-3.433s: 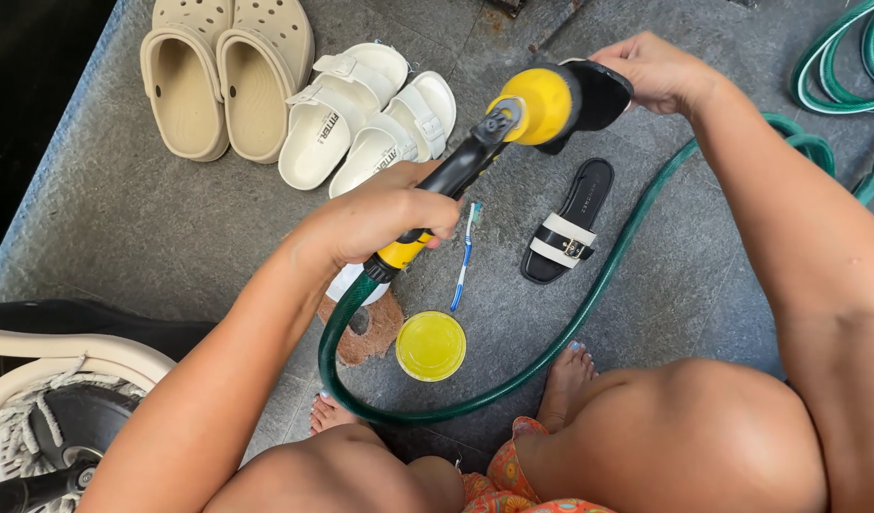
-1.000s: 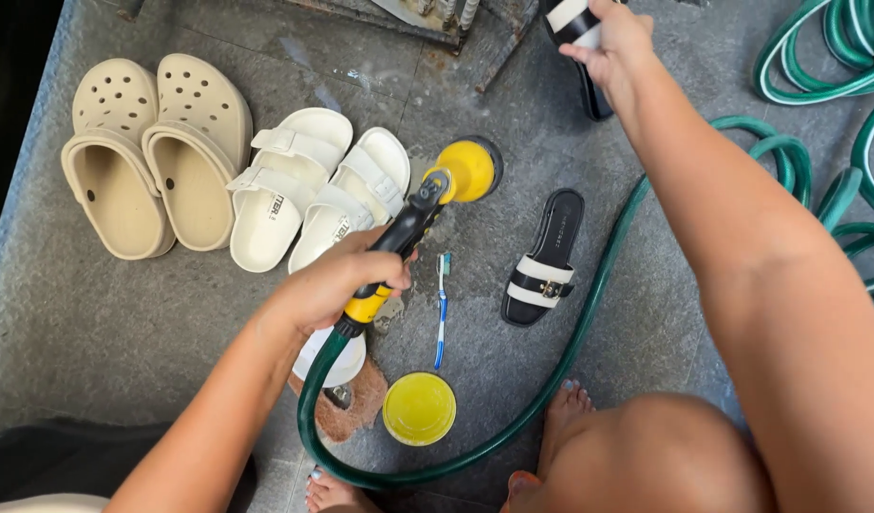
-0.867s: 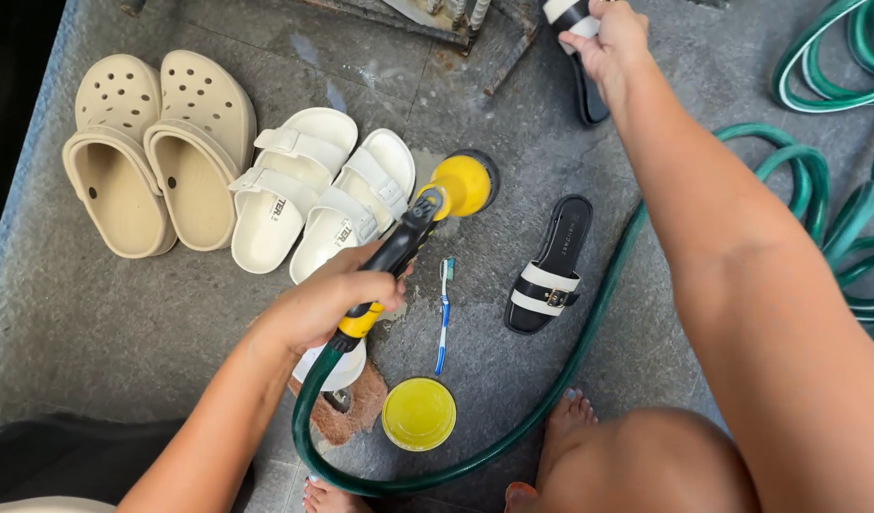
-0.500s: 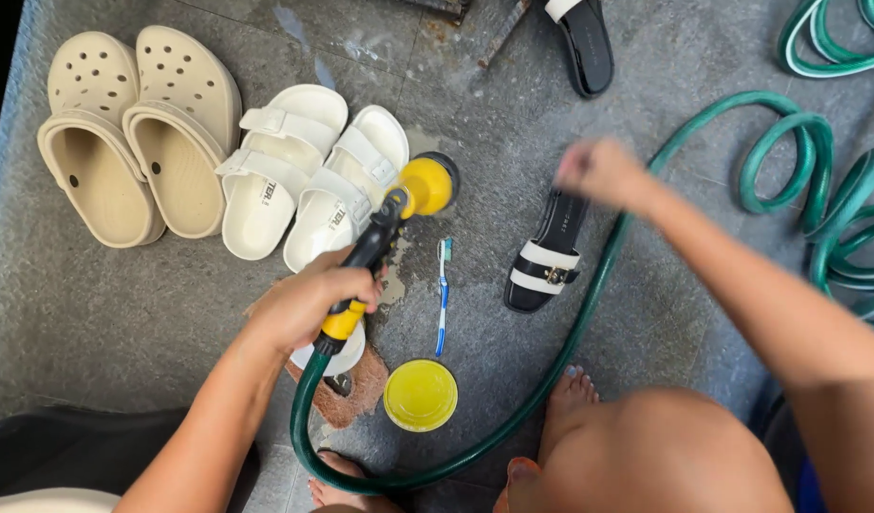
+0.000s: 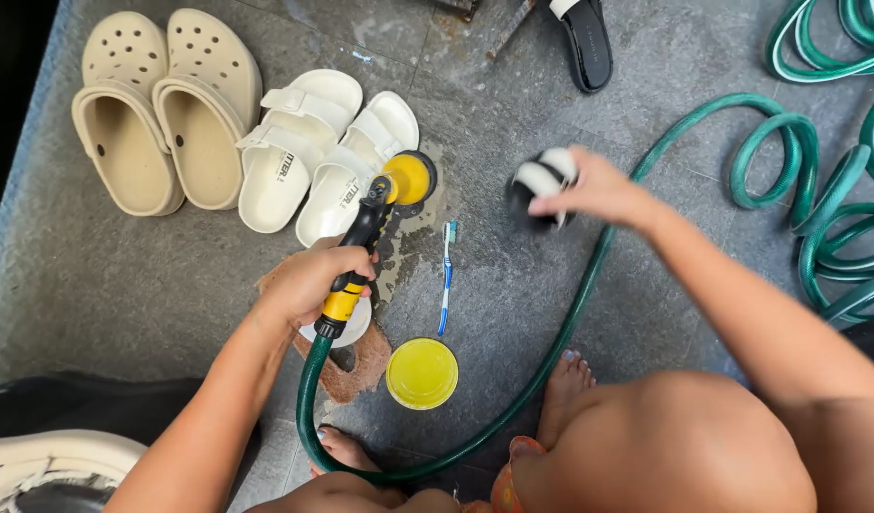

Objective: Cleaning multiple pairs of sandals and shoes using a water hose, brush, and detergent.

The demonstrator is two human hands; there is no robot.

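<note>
My left hand [image 5: 309, 282] grips the black and yellow handle of a hose spray nozzle [image 5: 385, 195], its yellow head pointing down at the wet stone floor. My right hand [image 5: 593, 188] is closed on a black sandal with white straps [image 5: 543, 180], lifted off the floor and blurred. The matching black sandal [image 5: 586, 40] lies at the far top edge. A blue and white toothbrush [image 5: 445, 275] lies on the floor between my hands. A green hose [image 5: 589, 275] runs from the nozzle around my feet.
A pair of beige clogs [image 5: 161, 109] and a pair of white strap sandals [image 5: 328, 152] sit at the upper left. A yellow round tub [image 5: 422, 372] and a brown scrub pad [image 5: 361, 366] lie near my feet. Hose coils [image 5: 826, 218] pile at the right.
My right hand set one black sandal down at the top, came back and picked up the other black sandal from the floor. The nozzle dropped lower toward the white sandals.
</note>
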